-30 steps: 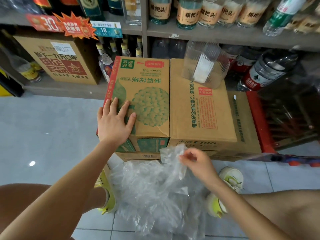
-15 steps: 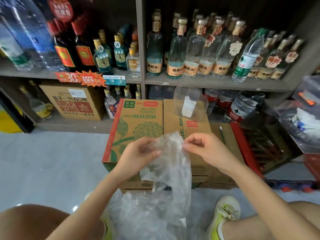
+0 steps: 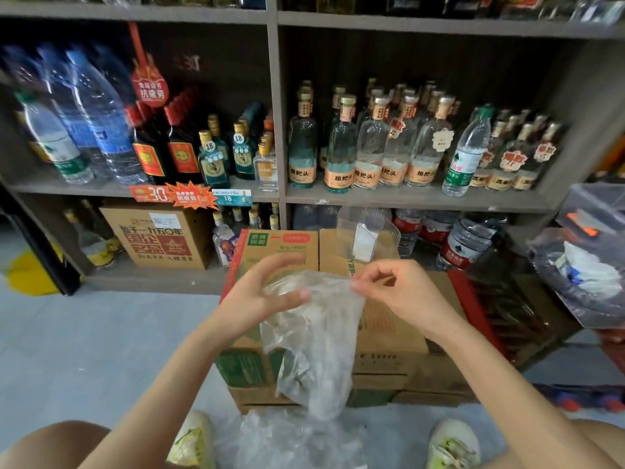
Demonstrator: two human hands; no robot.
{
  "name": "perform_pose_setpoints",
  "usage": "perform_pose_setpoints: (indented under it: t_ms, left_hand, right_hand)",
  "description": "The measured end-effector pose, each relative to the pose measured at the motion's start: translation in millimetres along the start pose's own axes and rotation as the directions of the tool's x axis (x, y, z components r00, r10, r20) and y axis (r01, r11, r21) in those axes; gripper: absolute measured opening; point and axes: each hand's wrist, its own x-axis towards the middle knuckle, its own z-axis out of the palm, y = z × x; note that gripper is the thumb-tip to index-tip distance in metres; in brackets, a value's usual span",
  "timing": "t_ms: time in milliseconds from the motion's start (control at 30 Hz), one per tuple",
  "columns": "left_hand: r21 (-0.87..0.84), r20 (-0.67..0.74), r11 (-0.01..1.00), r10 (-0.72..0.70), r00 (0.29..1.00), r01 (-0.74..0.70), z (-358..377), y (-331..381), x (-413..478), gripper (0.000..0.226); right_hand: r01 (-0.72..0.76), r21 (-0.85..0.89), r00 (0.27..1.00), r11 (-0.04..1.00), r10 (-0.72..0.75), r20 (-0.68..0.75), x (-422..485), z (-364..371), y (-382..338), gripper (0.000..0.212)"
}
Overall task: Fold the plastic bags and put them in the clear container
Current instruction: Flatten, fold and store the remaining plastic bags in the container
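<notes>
Plastic bag (image 3: 314, 336) hangs lengthwise downward, its top edge pinched between left hand (image 3: 267, 292) and right hand (image 3: 395, 292), above cardboard boxes (image 3: 389, 336).

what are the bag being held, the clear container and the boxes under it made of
The bag looks like thin soft plastic film: translucent, crinkled, hanging limp. The clear container seems to be rigid transparent plastic, glossy, with ribbed see-through walls. The boxes look like corrugated cardboard: matte brown with printed panels.
</notes>
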Motion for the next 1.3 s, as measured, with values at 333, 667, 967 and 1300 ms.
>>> perform_pose_setpoints:
  t_ms: [333,667,967,1300]
  left_hand:
    - [0.069,-0.037,0.996,0.054,0.998,-0.052,37,23,8,0.071]
    - [-0.317,-0.226,0.946,0.002,0.974,-0.075,30,15,4,0.019]
    - [-0.313,-0.189,0.948,-0.122,0.975,0.058,-1,-5,-6,0.023]
    - [0.326,-0.006,0.937,0.137,0.991,-0.128,4,14,1,0.024]
  right_hand:
    - [0.061,0.165,0.965,0.984,-0.016,-0.262,-1,24,-18,0.012]
    - [-0.03,0.124,0.999,0.992,0.028,0.018,-4,24,0,0.05]
    - [0.049,-0.02,0.997,0.999,-0.05,-0.053,-6,22,9,0.005]
    - [0.181,-0.085,0.983,0.98,-0.177,0.051,0,25,-7,0.035]
